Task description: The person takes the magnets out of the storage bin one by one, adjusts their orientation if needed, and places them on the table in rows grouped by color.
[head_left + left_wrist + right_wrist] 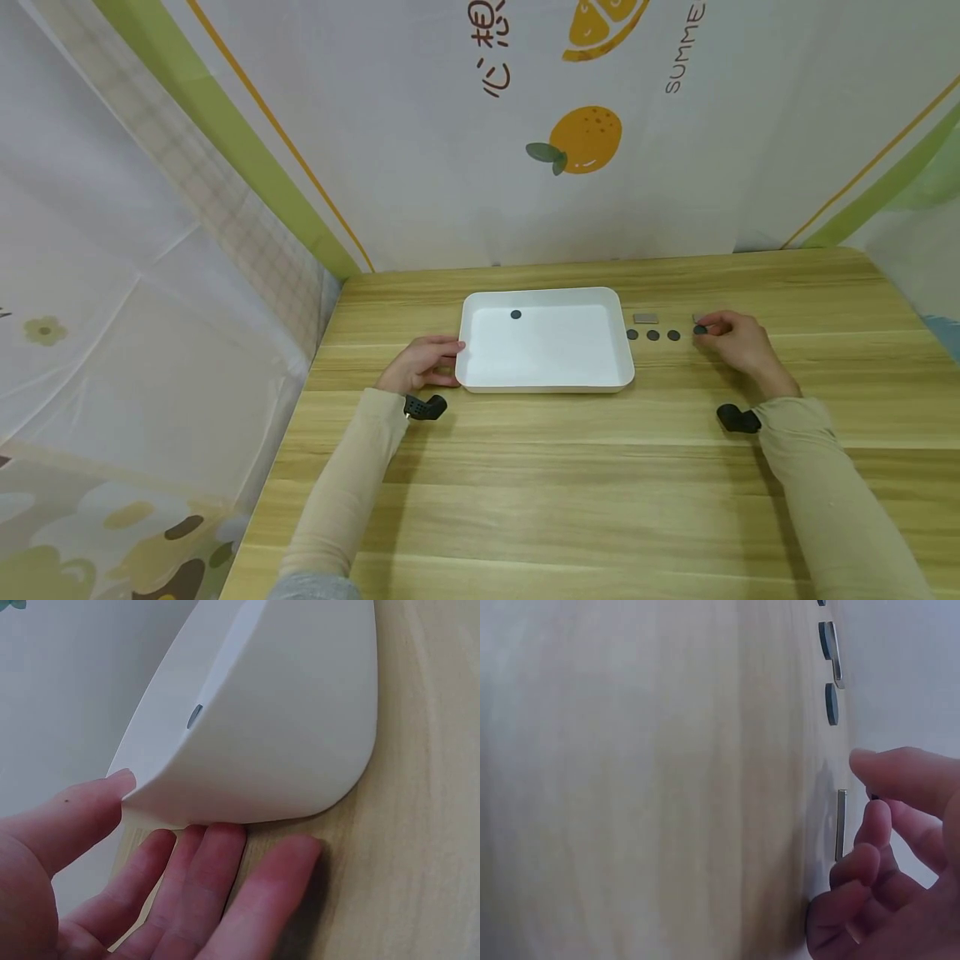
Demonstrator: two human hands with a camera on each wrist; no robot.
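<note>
A shallow white tray [545,388] lies on the wooden table, with one dark round disc [516,315] inside it. My left hand [422,363] holds the tray's left end. In the left wrist view the thumb [97,806] hooks on the rim, while the other fingers lie against the outer wall near the table. My right hand [742,343] pinches another dark disc [700,330] between thumb and fingertips. In the right wrist view most of that disc is hidden, and only a small dark edge [874,796] shows.
Several dark discs [653,335] stand in a row right of the tray. A flat grey rectangular piece [645,318] lies behind them, and a second rectangular piece [841,825] is beside my right hand. A printed curtain [450,208] hangs behind the table.
</note>
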